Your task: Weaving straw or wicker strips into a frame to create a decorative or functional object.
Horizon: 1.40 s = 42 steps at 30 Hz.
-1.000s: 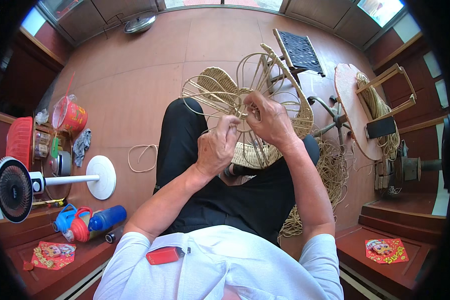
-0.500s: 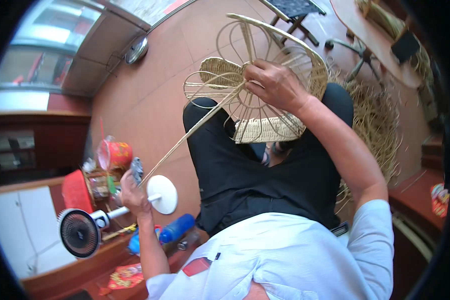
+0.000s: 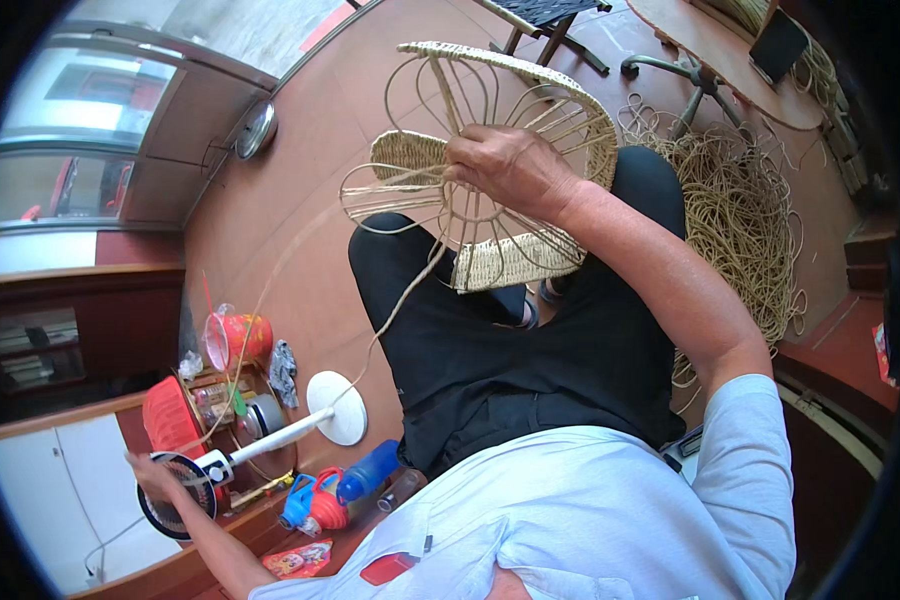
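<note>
A round, partly woven wicker frame (image 3: 533,262) rests across my knees, with thin looped ribs around a small ring at its middle. My right hand (image 3: 510,168) is closed on the ribs near that ring. My left hand (image 3: 153,478) is stretched far out to the lower left, in front of the fan, with its fingers somewhat blurred. A thin tan strand (image 3: 261,297) arcs from the middle of the frame toward the left hand, which seems to pinch its end. A second twisted strand (image 3: 400,302) hangs from the frame over my left thigh.
A white standing fan (image 3: 336,408) is on the left, beside a red bucket (image 3: 238,340), a blue bottle (image 3: 369,472) and a red-and-blue jug (image 3: 317,503). A large heap of tan cord (image 3: 738,225) lies on the floor at right. A swivel chair base (image 3: 690,95) stands beyond it.
My left hand has swung outward to the lower left, drawing one strand in a wide arc. The other strand now hangs slack. My right hand stays on the frame; the whole view has shifted slightly.
</note>
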Tool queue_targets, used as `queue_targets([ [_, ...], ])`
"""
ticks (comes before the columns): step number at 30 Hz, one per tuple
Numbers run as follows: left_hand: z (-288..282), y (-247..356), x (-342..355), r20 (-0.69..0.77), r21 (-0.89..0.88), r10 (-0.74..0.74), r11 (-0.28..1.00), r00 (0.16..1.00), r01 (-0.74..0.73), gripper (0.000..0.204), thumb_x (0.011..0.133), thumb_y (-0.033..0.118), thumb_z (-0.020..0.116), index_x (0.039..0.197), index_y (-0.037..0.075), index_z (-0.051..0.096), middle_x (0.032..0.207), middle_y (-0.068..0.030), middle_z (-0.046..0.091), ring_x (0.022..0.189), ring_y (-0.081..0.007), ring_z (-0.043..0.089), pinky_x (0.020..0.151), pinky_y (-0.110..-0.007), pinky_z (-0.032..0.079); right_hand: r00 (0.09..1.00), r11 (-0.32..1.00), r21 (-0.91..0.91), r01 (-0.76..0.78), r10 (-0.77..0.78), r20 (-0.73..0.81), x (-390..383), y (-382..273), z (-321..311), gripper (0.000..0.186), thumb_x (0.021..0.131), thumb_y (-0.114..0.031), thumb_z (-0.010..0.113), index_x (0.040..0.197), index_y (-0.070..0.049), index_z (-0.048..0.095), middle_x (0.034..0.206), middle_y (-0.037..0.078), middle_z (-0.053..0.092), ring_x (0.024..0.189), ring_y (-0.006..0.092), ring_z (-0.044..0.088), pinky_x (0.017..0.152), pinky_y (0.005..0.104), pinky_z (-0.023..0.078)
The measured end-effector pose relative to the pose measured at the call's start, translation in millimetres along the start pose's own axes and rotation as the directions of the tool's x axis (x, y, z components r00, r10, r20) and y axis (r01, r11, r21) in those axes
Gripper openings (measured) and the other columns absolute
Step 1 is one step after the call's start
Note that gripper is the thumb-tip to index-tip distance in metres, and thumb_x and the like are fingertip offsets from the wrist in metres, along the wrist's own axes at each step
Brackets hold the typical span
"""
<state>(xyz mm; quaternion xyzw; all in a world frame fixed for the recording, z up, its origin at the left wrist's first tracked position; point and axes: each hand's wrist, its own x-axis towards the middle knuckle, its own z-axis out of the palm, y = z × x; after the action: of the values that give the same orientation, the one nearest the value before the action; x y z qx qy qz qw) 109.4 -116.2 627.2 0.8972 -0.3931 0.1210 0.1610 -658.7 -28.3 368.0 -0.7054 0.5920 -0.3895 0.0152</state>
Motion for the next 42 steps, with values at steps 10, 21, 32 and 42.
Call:
queue_targets([
  [10,57.1,87.5,-59.0,-0.22,-0.128,0.465,0.858,0.857,-0.498,0.063,0.115,0.059,0.048,0.128,0.009,0.082,0.118,-0.0187,0.082,0.116,-0.042,0.075,0.1,-0.05,0.055,0.995,1.0,0.0,-0.026,0.026,-0.095,1.4,-1.5,-3.5,0.019,0.106,-0.024,0.074,0.104,-0.005,0.07,0.101,0.017,0.073,0.093,0.0421,0.073,0.077,0.0519,0.057],
  [21,59.3,146.9,-99.4,-0.352,-0.125,0.73,0.583,0.585,-0.803,0.027,0.103,0.028,0.075,0.122,0.009,0.077,0.106,-0.0153,0.079,0.109,-0.0327,0.075,0.096,-0.047,0.058,0.972,0.972,0.014,-0.233,0.234,-0.024,-0.1,-0.6,-0.6,0.016,0.11,-0.02,0.074,0.121,-0.009,0.069,0.093,0.01,0.072,0.074,0.0203,0.063,0.072,0.0384,0.054],
  [32,175.1,184.9,-460.9,-0.335,-0.484,0.924,-0.002,0.184,-0.875,0.028,0.092,0.03,0.085,0.107,0.01,0.071,0.118,-0.0084,0.064,0.113,-0.0304,0.066,0.102,-0.045,0.055,0.996,0.995,0.046,-0.085,0.085,-0.015,-9.5,16.1,6.0,0.01,0.112,-0.012,0.07,0.115,-0.002,0.07,0.104,0.014,0.074,0.089,0.0289,0.071,0.082,0.0406,0.057],
  [42,239.3,110.7,-295.9,0.207,-0.157,0.921,0.364,0.329,-0.918,0.032,0.087,0.011,0.075,0.118,0.007,0.079,0.109,-0.0205,0.077,0.102,-0.0394,0.075,0.087,-0.05,0.059,0.996,0.997,-0.019,-0.08,0.081,0.038,-8.8,12.5,0.9,0.015,0.11,-0.014,0.067,0.118,-0.005,0.075,0.112,0.021,0.074,0.101,0.0447,0.073,0.087,0.0525,0.058],
])
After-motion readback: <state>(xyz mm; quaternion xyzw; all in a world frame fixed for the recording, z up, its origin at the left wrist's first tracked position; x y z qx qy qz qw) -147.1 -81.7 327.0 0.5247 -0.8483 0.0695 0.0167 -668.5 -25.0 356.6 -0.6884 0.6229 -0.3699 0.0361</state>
